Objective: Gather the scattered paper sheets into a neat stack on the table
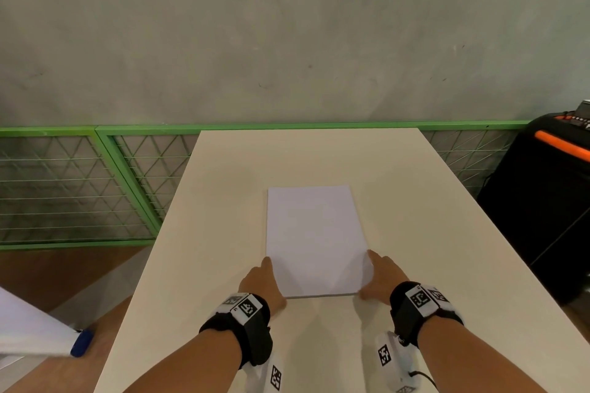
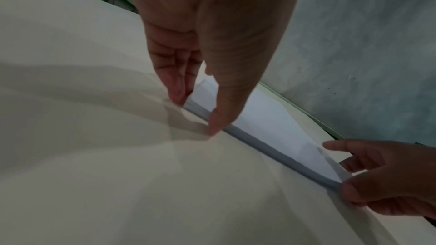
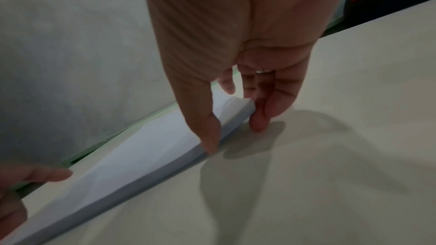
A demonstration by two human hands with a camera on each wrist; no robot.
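A squared stack of white paper (image 1: pixel 314 239) lies lengthwise in the middle of the beige table (image 1: pixel 319 156). My left hand (image 1: pixel 271 277) is at its near left corner. In the left wrist view that hand (image 2: pixel 195 115) has its thumb against the stack's (image 2: pixel 271 128) near edge and straight fingers along the left side. My right hand (image 1: pixel 370 277) is at the near right corner. In the right wrist view it (image 3: pixel 233 137) pinches the stack (image 3: pixel 141 156), thumb on top and curled fingers at the right edge, where the corner lifts a little.
Green wire-mesh panels (image 1: pixel 79 188) line the floor left of and behind the table, below a grey wall. A black case with an orange handle (image 1: pixel 542 195) stands off the table's right side. A white board with a blue piece (image 1: pixel 81 341) pokes in at lower left.
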